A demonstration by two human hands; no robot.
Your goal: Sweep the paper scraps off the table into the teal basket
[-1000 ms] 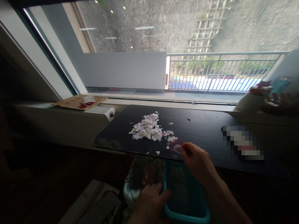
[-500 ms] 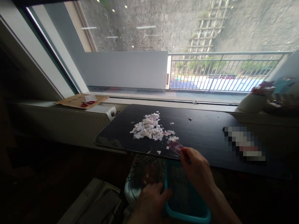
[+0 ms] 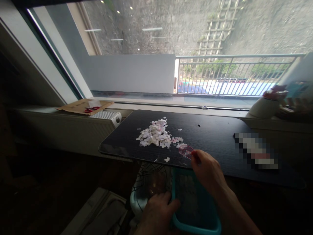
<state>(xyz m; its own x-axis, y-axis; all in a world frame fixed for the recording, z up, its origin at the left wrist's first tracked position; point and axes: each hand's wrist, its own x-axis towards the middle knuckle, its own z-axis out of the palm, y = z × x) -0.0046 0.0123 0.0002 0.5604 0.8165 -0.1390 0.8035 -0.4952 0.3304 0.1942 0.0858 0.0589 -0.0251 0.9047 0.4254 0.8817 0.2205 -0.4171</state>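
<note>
Head view: right fingers point(image 3: 196, 157) pinch a pink disc point(image 3: 186, 151) beside paper bits point(image 3: 155, 133) on the worktop point(image 3: 210, 132), seemingly gathering, which calls for a low sweep; left fingers point(image 3: 161, 197) half-curled at the tub point(image 3: 198, 228), grip unclear.

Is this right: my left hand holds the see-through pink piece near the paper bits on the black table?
Not quite: the head view shows your right hand, not your left, holding the see-through pink piece near the paper bits on the black table.
</note>
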